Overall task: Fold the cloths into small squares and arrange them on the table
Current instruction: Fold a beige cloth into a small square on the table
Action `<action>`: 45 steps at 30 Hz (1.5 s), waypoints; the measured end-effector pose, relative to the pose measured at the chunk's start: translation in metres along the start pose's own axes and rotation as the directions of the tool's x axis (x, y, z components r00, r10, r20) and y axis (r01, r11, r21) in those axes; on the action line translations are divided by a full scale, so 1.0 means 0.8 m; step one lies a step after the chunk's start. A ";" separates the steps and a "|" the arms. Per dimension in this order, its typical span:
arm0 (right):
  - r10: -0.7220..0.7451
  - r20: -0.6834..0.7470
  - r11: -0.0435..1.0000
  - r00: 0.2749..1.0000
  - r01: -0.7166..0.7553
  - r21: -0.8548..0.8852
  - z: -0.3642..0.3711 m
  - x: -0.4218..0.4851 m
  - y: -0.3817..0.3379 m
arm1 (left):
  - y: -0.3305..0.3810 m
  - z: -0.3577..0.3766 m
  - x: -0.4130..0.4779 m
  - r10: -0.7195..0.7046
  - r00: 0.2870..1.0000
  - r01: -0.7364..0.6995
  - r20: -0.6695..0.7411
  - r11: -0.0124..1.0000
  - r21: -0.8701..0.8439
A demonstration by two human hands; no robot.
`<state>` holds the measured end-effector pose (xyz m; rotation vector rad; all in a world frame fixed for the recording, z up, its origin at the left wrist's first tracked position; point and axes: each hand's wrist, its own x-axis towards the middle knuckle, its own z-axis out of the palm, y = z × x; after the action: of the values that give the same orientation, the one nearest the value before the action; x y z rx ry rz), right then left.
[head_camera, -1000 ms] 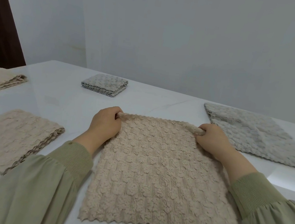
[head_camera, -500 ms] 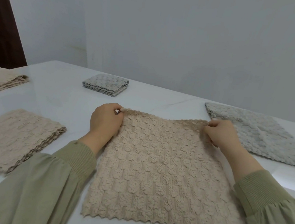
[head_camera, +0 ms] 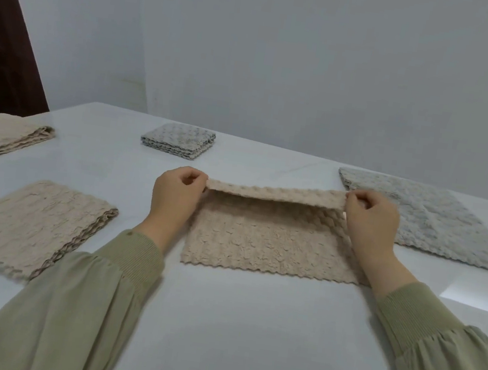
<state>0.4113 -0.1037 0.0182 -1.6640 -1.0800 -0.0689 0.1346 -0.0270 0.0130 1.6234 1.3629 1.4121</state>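
A beige textured cloth (head_camera: 269,241) lies on the white table (head_camera: 248,326) in front of me. My left hand (head_camera: 177,195) pinches its far left corner and my right hand (head_camera: 371,221) pinches its far right corner. Both hold the far edge lifted above the table, so the cloth's far part arches over the flat near part. Its near zigzag edge rests on the table.
A folded beige cloth (head_camera: 27,223) lies at the near left, another folded beige cloth (head_camera: 5,135) at the far left. A small folded grey square (head_camera: 178,141) sits at the back. A spread grey cloth (head_camera: 429,220) lies to the right, close to my right hand.
Both hands have raised the beige cloth's far edge off the table and brought it toward me. The cloth's near edge now lies farther from me.
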 end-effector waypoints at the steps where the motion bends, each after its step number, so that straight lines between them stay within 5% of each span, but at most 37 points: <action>1: -0.012 -0.006 1.000 1.000 0.012 -0.023 -0.002 -0.001 0.002 | -0.001 -0.001 -0.001 0.002 1.000 -0.003 0.013 0.999 0.043; 5: -0.080 0.156 0.925 0.985 0.131 -0.356 -0.003 -0.011 0.017 | -0.007 0.001 -0.008 0.070 0.992 -0.104 0.106 0.927 0.360; 10: -0.145 0.281 0.908 0.949 0.240 -0.343 -0.015 -0.029 0.006 | 0.004 0.004 -0.029 0.337 0.846 -0.511 0.414 0.732 0.451; 15: -0.085 0.558 0.835 0.825 0.365 -0.413 -0.019 -0.052 0.009 | 0.004 0.007 -0.056 0.126 0.714 -0.588 0.688 0.640 0.494; 22: -0.114 0.572 0.814 0.812 0.406 -0.415 -0.035 -0.062 0.005 | 0.020 -0.011 -0.061 0.110 0.720 -0.574 0.685 0.649 0.500; 31: -0.344 0.337 0.810 0.877 0.458 -0.366 -0.030 -0.056 0.002 | 0.007 -0.021 -0.040 0.224 0.881 -0.445 0.417 0.697 0.563; 36: -0.121 0.381 0.842 0.917 0.298 -0.450 -0.022 -0.042 0.018 | -0.010 -0.015 -0.026 0.138 0.888 -0.408 0.439 0.677 0.613; 45: -0.242 0.139 0.858 0.960 0.278 -0.432 -0.024 -0.038 0.016 | 0.002 -0.020 -0.031 0.416 0.875 -0.479 0.247 0.680 0.554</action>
<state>0.4112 -0.1377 -0.0002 -1.9273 -1.4264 -0.4640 0.1218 -0.0537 0.0100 2.5667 1.5112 1.1659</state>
